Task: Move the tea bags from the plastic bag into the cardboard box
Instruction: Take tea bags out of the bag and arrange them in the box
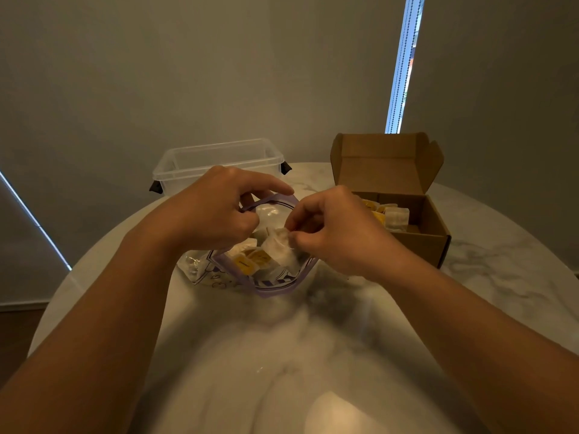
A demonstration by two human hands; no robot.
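Note:
A clear plastic bag [275,285] with a purple zip rim lies open on the marble table, with several white tea bags and yellow tags [250,261] inside. My left hand [216,208] grips the bag's far rim and holds the mouth open. My right hand [332,233] pinches a white tea bag [279,245] at the bag's mouth. The brown cardboard box [429,239] stands open to the right, lid flap up, with several tea bags [394,216] in it.
An empty clear plastic tub [219,161] with dark clips stands behind the bag at the table's far edge. The round marble table [282,355] curves away on both sides. A wall and window blinds lie behind.

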